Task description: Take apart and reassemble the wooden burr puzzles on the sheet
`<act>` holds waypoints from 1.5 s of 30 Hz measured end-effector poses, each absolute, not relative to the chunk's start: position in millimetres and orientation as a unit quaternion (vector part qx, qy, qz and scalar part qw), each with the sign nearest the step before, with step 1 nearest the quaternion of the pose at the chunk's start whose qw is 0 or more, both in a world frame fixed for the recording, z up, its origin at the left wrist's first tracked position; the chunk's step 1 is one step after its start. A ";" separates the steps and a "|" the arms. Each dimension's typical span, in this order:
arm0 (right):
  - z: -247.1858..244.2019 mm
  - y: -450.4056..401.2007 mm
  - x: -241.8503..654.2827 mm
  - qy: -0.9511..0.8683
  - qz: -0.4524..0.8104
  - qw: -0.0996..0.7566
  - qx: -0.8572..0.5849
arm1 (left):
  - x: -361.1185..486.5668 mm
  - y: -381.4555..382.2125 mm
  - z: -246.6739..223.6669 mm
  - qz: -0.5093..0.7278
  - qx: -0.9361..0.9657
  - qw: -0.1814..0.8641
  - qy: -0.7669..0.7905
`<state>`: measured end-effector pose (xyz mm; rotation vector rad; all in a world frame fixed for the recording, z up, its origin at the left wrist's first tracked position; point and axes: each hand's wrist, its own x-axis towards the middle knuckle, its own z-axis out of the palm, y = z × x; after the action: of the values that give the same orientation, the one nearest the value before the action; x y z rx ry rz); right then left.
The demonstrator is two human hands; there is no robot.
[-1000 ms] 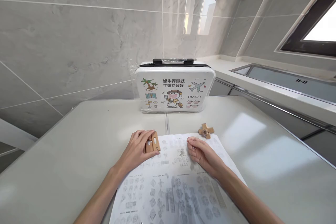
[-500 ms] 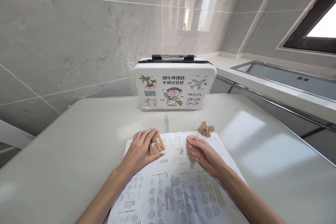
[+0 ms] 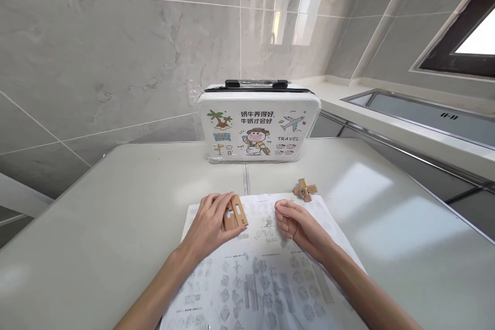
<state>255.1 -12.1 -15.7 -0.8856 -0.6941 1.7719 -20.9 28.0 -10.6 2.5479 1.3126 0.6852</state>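
My left hand is closed around a wooden puzzle of flat slotted pieces, one marked "2". Its fingers cover the puzzle's left side. Over the printed sheet, my right hand has its fingers curled in and the thumb pressed against them. Whether something small sits in that pinch cannot be made out. Just beyond the right hand, a cross-shaped wooden puzzle with a dark marking lies at the sheet's top right corner. Rows of small diagrams cover the paper.
A white cartoon-printed case with a black handle stands upright at the back of the white table, against the grey tiled wall. To the right runs a counter with a sink. A seam crosses the table's middle.
My left hand has shifted slightly to the right with the wooden puzzle, which has turned a little so more of its slotted face shows. The right hand stays in place.
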 end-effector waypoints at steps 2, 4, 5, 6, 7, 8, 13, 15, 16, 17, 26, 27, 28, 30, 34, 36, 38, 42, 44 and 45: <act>-16.2 -11.9 255.0 -0.293 0.730 0.498 -0.366 | -16.1 22.8 -8.6 0.226 0.877 0.110 0.410; -16.4 -12.1 254.7 -0.306 0.725 0.497 -0.367 | -9.9 16.9 -7.1 0.224 0.893 0.124 0.370; -16.3 -12.4 254.4 -0.317 0.721 0.492 -0.371 | -6.7 14.1 -6.5 0.224 0.900 0.129 0.350; -16.1 -12.9 253.9 -0.333 0.714 0.486 -0.377 | -3.6 11.4 -6.1 0.224 0.906 0.133 0.333; -15.8 -13.7 253.1 -0.355 0.706 0.477 -0.386 | -0.7 9.1 -5.8 0.223 0.912 0.135 0.318; -15.5 -14.8 252.1 -0.382 0.694 0.465 -0.395 | 1.8 7.1 -5.8 0.222 0.916 0.137 0.306; -14.4 -23.2 243.4 -0.555 0.569 0.394 -0.462 | 7.8 2.6 -8.8 0.215 0.913 0.173 0.301; -15.1 -26.5 239.8 -0.624 0.486 0.371 -0.486 | 7.4 2.8 -10.2 0.216 0.903 0.196 0.316; -15.7 -27.9 238.5 -0.655 0.446 0.362 -0.492 | 6.5 3.4 -10.5 0.216 0.899 0.208 0.320; -16.5 -29.0 237.7 -0.683 0.409 0.356 -0.491 | 5.0 4.4 -10.3 0.215 0.897 0.217 0.319; -26.7 -29.0 247.1 -0.802 0.280 0.298 -0.435 | -29.5 26.4 -0.3 0.166 0.904 0.210 0.333; -26.7 -28.2 248.1 -0.806 0.280 0.290 -0.432 | -32.4 28.2 0.4 0.156 0.905 0.207 0.337; -26.3 -27.5 248.7 -0.809 0.281 0.283 -0.431 | -35.0 29.8 1.1 0.149 0.906 0.203 0.341; -24.7 -26.6 249.3 -0.812 0.282 0.274 -0.432 | -39.7 32.5 2.8 0.143 0.906 0.195 0.349; -22.4 -26.3 249.4 -0.807 0.278 0.277 -0.440 | -49.5 38.2 5.5 0.159 0.898 0.165 0.376; -22.4 -26.6 249.4 -0.803 0.276 0.285 -0.444 | -52.5 40.6 5.0 0.172 0.892 0.145 0.392; -22.3 -26.8 249.1 -0.797 0.275 0.294 -0.450 | -52.5 41.8 2.7 0.186 0.881 0.129 0.416; -21.3 -27.4 247.8 -0.786 0.268 0.310 -0.463 | -46.0 40.3 -3.6 0.201 0.851 0.124 0.469; -20.8 -27.9 246.8 -0.781 0.263 0.318 -0.468 | -42.1 38.4 -5.1 0.206 0.845 0.123 0.479; -20.6 -28.1 246.3 -0.779 0.263 0.321 -0.470 | -40.5 37.3 -5.3 0.209 0.843 0.121 0.481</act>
<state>246.3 -28.1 -20.6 -1.2354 -2.0455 0.6906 -40.5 37.3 -5.3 2.4620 1.4048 0.6091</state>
